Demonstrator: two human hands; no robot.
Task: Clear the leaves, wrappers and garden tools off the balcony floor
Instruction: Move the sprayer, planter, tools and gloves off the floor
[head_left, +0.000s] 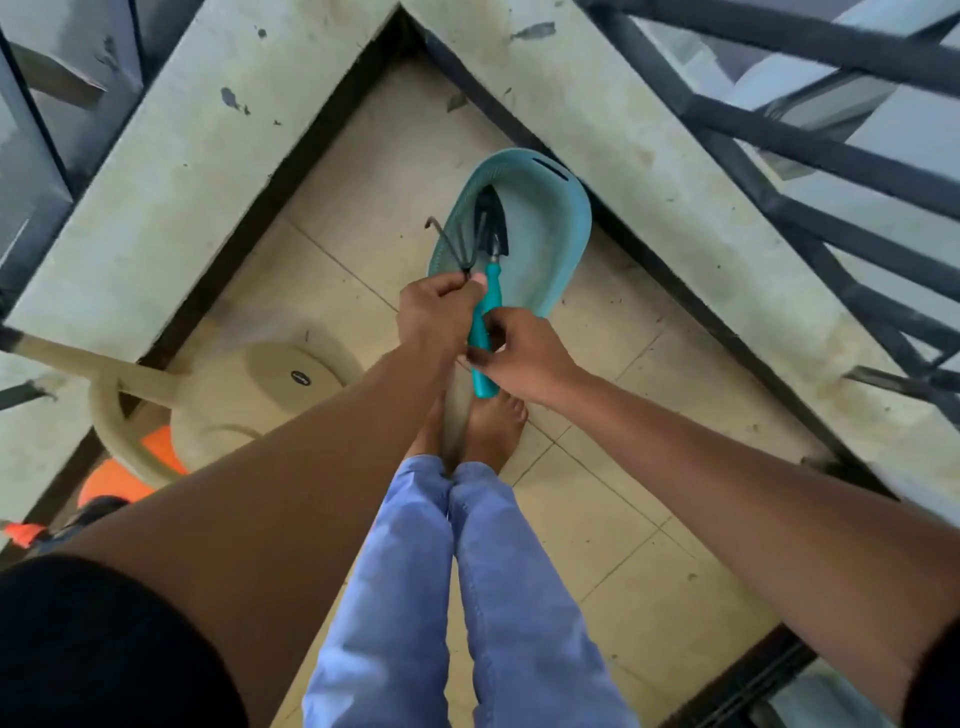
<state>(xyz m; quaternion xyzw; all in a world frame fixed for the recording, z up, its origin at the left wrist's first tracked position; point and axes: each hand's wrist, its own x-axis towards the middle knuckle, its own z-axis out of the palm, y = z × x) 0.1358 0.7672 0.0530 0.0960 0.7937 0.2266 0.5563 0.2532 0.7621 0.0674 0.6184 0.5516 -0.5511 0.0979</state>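
A teal plastic basket (563, 218) stands on the tiled balcony floor (363, 197) in the corner ahead of my feet. My left hand (436, 317) grips a small black hand rake (449, 244), its prongs pointing up and left over the basket's near rim. My right hand (519, 353) pinches the teal handle of a black trowel (491, 291). The trowel's blade reaches over the basket. Both hands are close together just above the basket's near end.
A beige plastic chair (234, 395) stands at the left by the parapet wall (171, 171), with orange items (111, 483) beneath it. A dark metal railing (831, 156) runs along the right. Small dark specks lie on the tiles at right.
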